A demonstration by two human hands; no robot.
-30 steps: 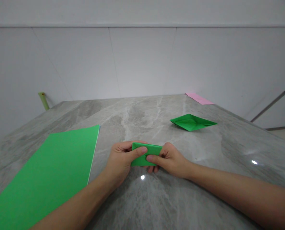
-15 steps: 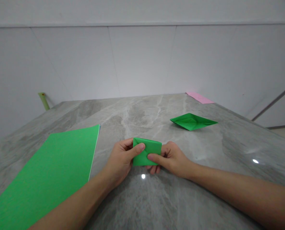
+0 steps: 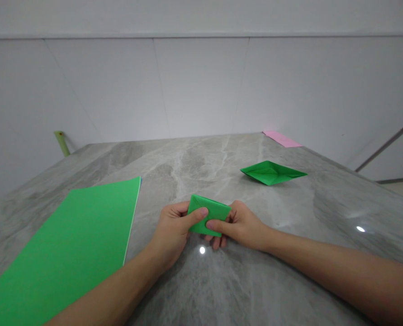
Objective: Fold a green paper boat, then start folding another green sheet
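Note:
Both of my hands hold a small folded green paper piece (image 3: 210, 209) just above the grey marble table (image 3: 201, 172). My left hand (image 3: 174, 231) pinches its left side, thumb on top. My right hand (image 3: 242, 225) pinches its right side, thumb pressed on the front face, fingers curled behind. The piece is tilted, its left corner raised. A finished green paper boat (image 3: 272, 172) lies farther back to the right, apart from my hands.
A large flat green paper sheet (image 3: 68, 244) lies at the left, near the table's front. A pink sheet (image 3: 282, 138) rests at the far right corner. A yellow-green strip (image 3: 62, 142) leans on the white wall behind the left edge.
The folded green piece has gone from a flat strip to a taller, opened shape and now tilts with its left corner up. Both hands stay in nearly the same spot.

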